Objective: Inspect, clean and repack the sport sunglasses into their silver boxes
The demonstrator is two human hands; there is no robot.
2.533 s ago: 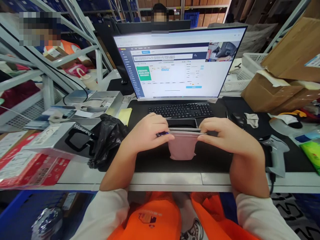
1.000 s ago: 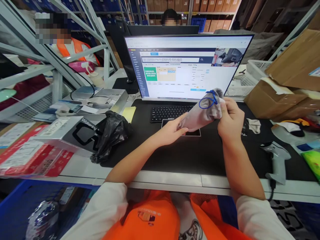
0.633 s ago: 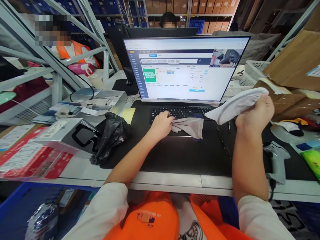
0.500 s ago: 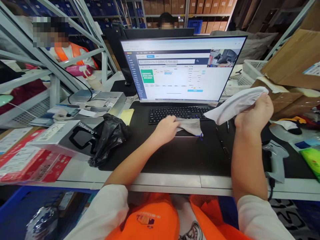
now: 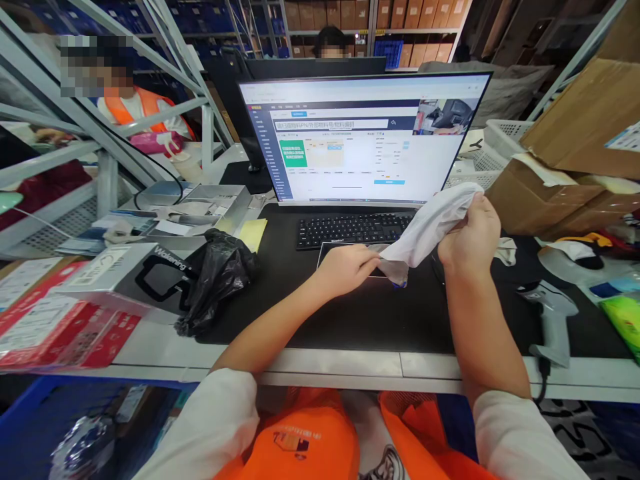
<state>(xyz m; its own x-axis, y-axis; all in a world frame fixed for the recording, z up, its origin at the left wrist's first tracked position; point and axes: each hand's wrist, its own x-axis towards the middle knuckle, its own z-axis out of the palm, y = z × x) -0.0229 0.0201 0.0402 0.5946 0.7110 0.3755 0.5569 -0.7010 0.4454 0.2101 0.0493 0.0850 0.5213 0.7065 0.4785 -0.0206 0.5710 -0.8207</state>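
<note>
Two hands work close together over the table (image 5: 373, 364): the left hand (image 5: 353, 268) pinches a grey pouch (image 5: 394, 269) between thumb and fingers, and the right hand (image 5: 471, 233), fingers curled, grips a soft white sheet (image 5: 425, 225) that overlaps the pouch. The pouch hangs at the left hand's right side, blue cord (image 5: 399, 285) at its near edge. Beneath the left hand lies a black flat item (image 5: 327, 251) with a pale edge.

Just beyond is a keyboard (image 5: 345, 229), its maker's name too small to read; the sheet blocks its right end and the monitor's lower right corner. The monitor (image 5: 340, 160) shows Chinese text in a search bar, including the letters "PN", and a green panel whose white characters are too fine to make out.

To the left, a silver box (image 5: 125, 277) appears to read "Wakening", with a black bag (image 5: 220, 280) covering its right end. Under it sits a red box (image 5: 75, 341) with white labels, illegible here. On the right are a grey scanner (image 5: 554, 320) and, farther off, cardboard boxes (image 5: 545, 193), one bearing a blurred label.
</note>
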